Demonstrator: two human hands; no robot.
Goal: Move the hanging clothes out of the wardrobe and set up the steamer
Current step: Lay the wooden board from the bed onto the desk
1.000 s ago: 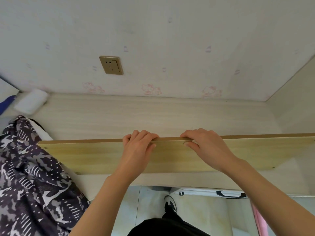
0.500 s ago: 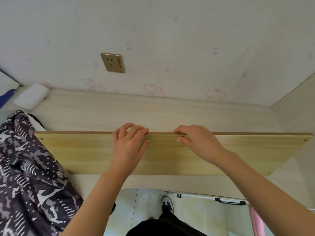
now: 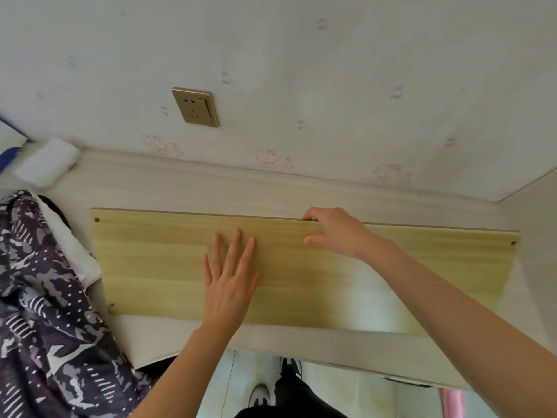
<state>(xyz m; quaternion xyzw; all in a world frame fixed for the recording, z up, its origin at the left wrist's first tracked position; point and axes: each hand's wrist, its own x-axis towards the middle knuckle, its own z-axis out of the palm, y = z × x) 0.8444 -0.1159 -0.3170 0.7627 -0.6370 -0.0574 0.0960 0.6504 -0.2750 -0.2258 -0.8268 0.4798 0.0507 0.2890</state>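
Observation:
A long light-wood board (image 3: 156, 260) lies flat on a pale wooden surface (image 3: 211, 188) below the wall. My left hand (image 3: 230, 276) rests flat on the board's middle with straight, spread fingers. My right hand (image 3: 334, 232) grips the board's far edge, fingers curled over it and thumb on the top face. A dark patterned garment (image 3: 45, 327) lies heaped at the left, partly over a white cloth (image 3: 75, 251). No steamer is in view.
A gold wall socket (image 3: 196, 107) sits on the white wall above the surface. A white folded item (image 3: 45, 161) lies at the far left corner. A side panel (image 3: 539, 206) closes the right end. Below, tiled floor and my shoes (image 3: 260, 395) show.
The board has tipped down from standing on edge to lying flat. My left hand let go of its top edge and now lies flat on its face. My right hand keeps its grip.

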